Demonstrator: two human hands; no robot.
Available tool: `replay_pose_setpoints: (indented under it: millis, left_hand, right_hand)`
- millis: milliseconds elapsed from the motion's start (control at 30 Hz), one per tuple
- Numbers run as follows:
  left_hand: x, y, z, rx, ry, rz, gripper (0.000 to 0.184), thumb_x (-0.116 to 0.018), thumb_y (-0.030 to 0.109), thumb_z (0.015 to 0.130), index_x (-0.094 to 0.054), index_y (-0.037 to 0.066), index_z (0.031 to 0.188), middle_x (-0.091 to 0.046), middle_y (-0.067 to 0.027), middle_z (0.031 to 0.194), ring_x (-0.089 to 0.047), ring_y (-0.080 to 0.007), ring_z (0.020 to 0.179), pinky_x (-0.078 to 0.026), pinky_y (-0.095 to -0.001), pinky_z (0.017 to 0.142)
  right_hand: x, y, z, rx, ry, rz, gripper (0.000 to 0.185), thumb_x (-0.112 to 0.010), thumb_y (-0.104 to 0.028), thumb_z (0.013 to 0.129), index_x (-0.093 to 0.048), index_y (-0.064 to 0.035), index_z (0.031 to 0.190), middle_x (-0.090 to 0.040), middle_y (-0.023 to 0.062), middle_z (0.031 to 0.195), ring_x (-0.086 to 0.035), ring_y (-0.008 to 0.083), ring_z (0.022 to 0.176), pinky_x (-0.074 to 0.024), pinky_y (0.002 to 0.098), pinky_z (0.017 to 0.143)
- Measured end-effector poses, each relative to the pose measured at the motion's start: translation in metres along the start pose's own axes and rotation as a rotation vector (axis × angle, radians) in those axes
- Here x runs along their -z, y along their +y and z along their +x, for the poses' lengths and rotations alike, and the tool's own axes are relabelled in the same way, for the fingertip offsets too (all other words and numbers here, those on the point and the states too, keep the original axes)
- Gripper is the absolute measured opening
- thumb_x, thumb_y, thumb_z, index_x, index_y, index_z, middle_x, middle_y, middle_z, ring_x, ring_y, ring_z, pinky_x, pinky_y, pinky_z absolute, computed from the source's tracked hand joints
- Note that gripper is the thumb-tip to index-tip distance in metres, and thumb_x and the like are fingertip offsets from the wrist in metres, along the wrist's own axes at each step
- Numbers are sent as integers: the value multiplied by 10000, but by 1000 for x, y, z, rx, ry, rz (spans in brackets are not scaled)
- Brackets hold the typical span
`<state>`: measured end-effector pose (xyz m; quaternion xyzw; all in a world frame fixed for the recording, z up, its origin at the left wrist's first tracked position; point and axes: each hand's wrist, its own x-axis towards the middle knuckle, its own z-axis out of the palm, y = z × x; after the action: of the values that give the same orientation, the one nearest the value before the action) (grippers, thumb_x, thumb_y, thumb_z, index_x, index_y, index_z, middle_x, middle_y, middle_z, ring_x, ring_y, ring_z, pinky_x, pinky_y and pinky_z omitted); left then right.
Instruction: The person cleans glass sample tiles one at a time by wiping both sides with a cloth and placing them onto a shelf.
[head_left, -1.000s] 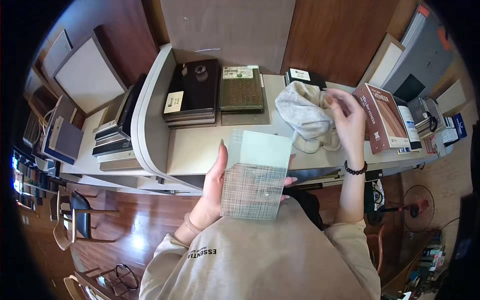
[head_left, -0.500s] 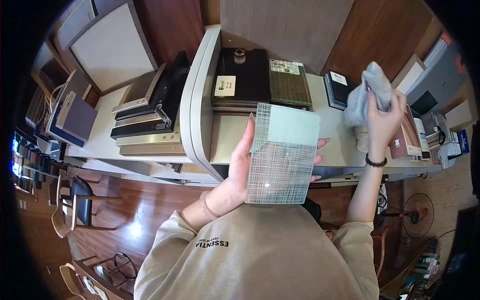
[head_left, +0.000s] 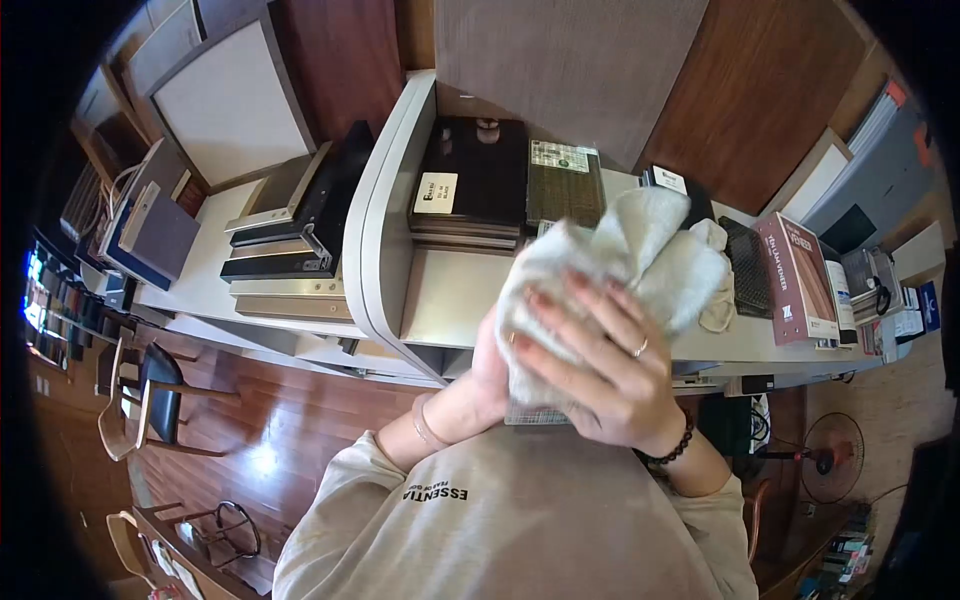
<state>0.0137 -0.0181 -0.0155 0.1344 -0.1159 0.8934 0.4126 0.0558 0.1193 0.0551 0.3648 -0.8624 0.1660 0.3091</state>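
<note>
A glass sample panel with a fine woven pattern [head_left: 535, 415] is held in front of my chest; only a strip of its lower edge shows. My left hand [head_left: 486, 365] grips it from behind and at the side, its fingers mostly hidden. Over the panel's face lies a crumpled white cloth [head_left: 640, 245]. My right hand [head_left: 605, 375], wearing a ring, presses this cloth against the panel with its fingers laid across it, slightly blurred.
On the white shelf [head_left: 450, 295] stand stacked dark panels [head_left: 470, 180] and a textured sample [head_left: 565, 190]. To the right are a beige cloth [head_left: 717, 300] and a veneer book [head_left: 795, 285]. A curved white divider [head_left: 372, 220] rises left of centre; metal-edged samples [head_left: 290, 270] lie beyond it.
My right hand has brought the cloth from the upper right down onto the panel, covering most of it. My left hand still holds the panel.
</note>
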Motion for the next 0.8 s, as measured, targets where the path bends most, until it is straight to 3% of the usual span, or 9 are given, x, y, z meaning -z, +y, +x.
replay_pose_setpoints:
  millis: [133, 233, 333, 400, 467, 533, 600, 733, 800]
  left_hand:
    - [2, -14, 3, -38, 109, 169, 615, -321, 532, 994, -416, 77, 1397, -491, -143, 1367, -511, -270, 1224, -433, -426, 1024]
    - [-10, -26, 16, 3, 233, 337, 612, -332, 525, 993, -414, 71, 1397, -490, -146, 1368, -512, -269, 1224, -438, -414, 1023]
    - [-5, -27, 16, -193, 470, 832, 641, -341, 552, 979, -391, 87, 1418, -469, -151, 1386, -493, -312, 1240, -406, -513, 1036]
    - [-1, -34, 23, -96, 372, 586, 660, -340, 569, 971, -374, 97, 1431, -445, -162, 1404, -472, -335, 1255, -383, -555, 1035]
    - [-1, -42, 30, 84, 157, 94, 699, -339, 603, 955, -341, 115, 1456, -398, -183, 1438, -432, -380, 1284, -336, -638, 1032]
    - [-14, -47, 34, 93, 162, 152, 714, -335, 617, 949, -328, 123, 1464, -376, -181, 1453, -412, -394, 1294, -315, -662, 1028]
    - [-24, -52, 39, 104, 160, 252, 743, -328, 644, 936, -303, 140, 1480, -334, -176, 1483, -372, -422, 1315, -271, -710, 1019]
    - [-19, -55, 45, 110, 255, 394, 985, -344, 794, 823, -90, 163, 1535, -50, -276, 1549, -214, -485, 1385, -224, -689, 1057]
    - [-20, -59, 47, 117, 230, 366, 980, -347, 790, 826, -92, 163, 1535, -49, -276, 1549, -210, -483, 1388, -220, -692, 1057]
  right_hand:
    - [15, 38, -13, -60, -12, -4, 325, -649, -84, 788, -717, -125, 1104, -638, 87, 1240, -491, 329, 1280, -326, 457, 1117]
    - [28, 41, -10, -30, -18, -13, 296, -640, -80, 807, -722, -116, 1089, -650, 92, 1217, -515, 318, 1258, -354, 448, 1099]
    - [31, 54, -13, 33, -42, -2, 284, -637, -78, 818, -720, -103, 1088, -655, 94, 1206, -536, 317, 1236, -382, 439, 1080]
    - [33, 62, -24, 86, -101, 21, 288, -640, -77, 821, -712, -86, 1100, -655, 93, 1206, -554, 326, 1212, -411, 432, 1057]
    - [37, 90, -17, -136, 113, -104, 261, -653, -106, 853, -705, -72, 1107, -665, 102, 1185, -609, 291, 1136, -469, 383, 984]
    - [46, 115, -31, -646, 381, 271, 245, -636, -166, 915, -692, -27, 1108, -687, 116, 1100, -639, 207, 1040, -485, 334, 919]
    - [63, 132, -40, -856, 645, 536, 326, -603, -230, 956, -644, 32, 1146, -671, 108, 1066, -614, 117, 972, -486, 281, 858]
    - [73, 120, -43, -753, 937, 637, 383, -585, -256, 967, -594, 64, 1177, -646, 95, 1088, -596, 112, 958, -482, 266, 852]
    - [74, 108, -42, -619, 839, 542, 374, -572, -252, 973, -590, 57, 1183, -640, 90, 1096, -594, 117, 963, -481, 266, 852]
